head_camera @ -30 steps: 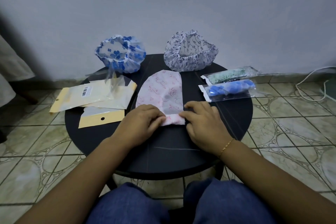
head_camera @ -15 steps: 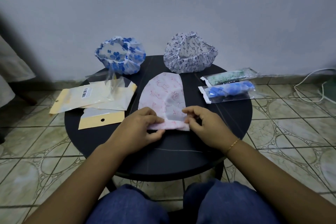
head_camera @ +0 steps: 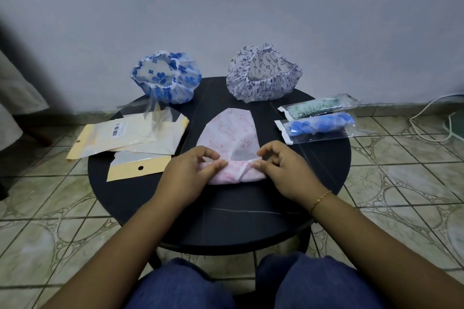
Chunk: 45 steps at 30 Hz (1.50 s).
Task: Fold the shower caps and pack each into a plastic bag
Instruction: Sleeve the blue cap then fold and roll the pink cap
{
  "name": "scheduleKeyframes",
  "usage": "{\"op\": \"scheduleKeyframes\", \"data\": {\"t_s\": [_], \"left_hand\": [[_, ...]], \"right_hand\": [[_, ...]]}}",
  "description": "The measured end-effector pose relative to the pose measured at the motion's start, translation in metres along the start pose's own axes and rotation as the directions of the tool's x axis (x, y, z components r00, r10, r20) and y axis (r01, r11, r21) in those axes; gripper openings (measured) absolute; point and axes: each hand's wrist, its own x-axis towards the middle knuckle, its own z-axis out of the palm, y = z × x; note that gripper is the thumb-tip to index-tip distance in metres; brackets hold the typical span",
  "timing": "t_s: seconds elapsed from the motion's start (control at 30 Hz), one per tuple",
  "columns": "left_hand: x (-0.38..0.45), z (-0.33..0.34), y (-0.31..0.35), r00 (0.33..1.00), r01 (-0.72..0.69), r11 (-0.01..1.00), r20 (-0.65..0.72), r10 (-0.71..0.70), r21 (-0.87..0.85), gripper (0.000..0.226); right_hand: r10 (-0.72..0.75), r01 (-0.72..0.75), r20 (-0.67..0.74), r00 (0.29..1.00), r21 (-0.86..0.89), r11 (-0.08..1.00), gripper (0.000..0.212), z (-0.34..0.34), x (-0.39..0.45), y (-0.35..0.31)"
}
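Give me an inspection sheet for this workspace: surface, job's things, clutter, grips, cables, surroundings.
Surface: round black table, faint scratch lines on top.
Job's things: pink shower cap flat at centre, its near edge rolled up; blue flowered cap and purple patterned cap unfolded at the far edge; two packed bags on the right; empty plastic bags on the left, overhanging the table edge.
Clutter: nothing seen.
Grips: left hand and right hand each pinch the pink cap's rolled edge.
Cables: white cable on the floor, far right.
Surroundings: tiled floor, plain wall, pale cloth at left.
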Motion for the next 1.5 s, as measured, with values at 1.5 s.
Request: {"op": "scheduleKeyframes", "data": {"t_s": [1.5], "left_hand": [[0.007,0.002,-0.004,0.98,-0.123,0.889,-0.091,0.18,0.441,0.038]], "right_hand": [[-0.051,0.051,0.007,0.999,-0.282,0.958,0.014,0.001,-0.001,0.003]]}}
